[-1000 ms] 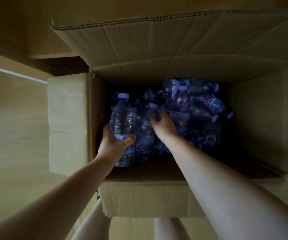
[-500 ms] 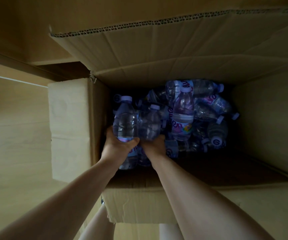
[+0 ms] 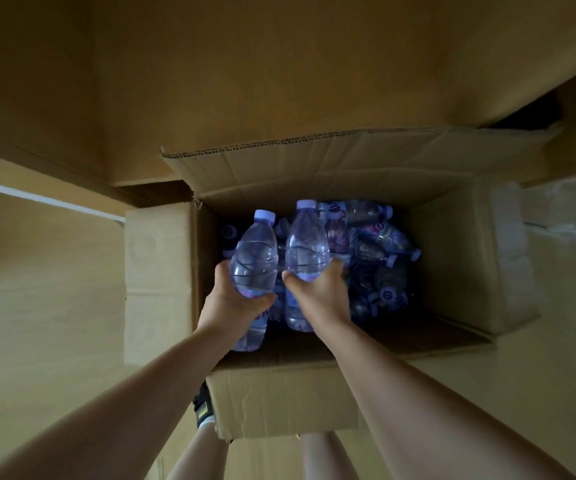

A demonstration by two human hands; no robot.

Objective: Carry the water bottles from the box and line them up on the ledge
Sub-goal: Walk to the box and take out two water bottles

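An open cardboard box (image 3: pixel 161 271) stands on the floor below me, with several clear water bottles (image 3: pixel 380 244) with pale purple caps piled inside. My left hand (image 3: pixel 231 306) grips one bottle (image 3: pixel 254 258) around its middle, cap pointing away from me. My right hand (image 3: pixel 321 296) grips a second bottle (image 3: pixel 307 247) the same way. Both bottles are held upright side by side above the pile, at the box's left half. No ledge is in sight.
The box's flaps stick out: far flap (image 3: pixel 348 161), left flap, right flap (image 3: pixel 480 258), near flap (image 3: pixel 279 400). A wooden wall or cabinet (image 3: pixel 245 64) rises behind the box. My legs (image 3: pixel 317 455) stand at the near flap. Pale floor lies on both sides.
My right hand has closed around a second bottle and both hands have lifted their bottles higher out of the pile. The view has pulled back from the box.
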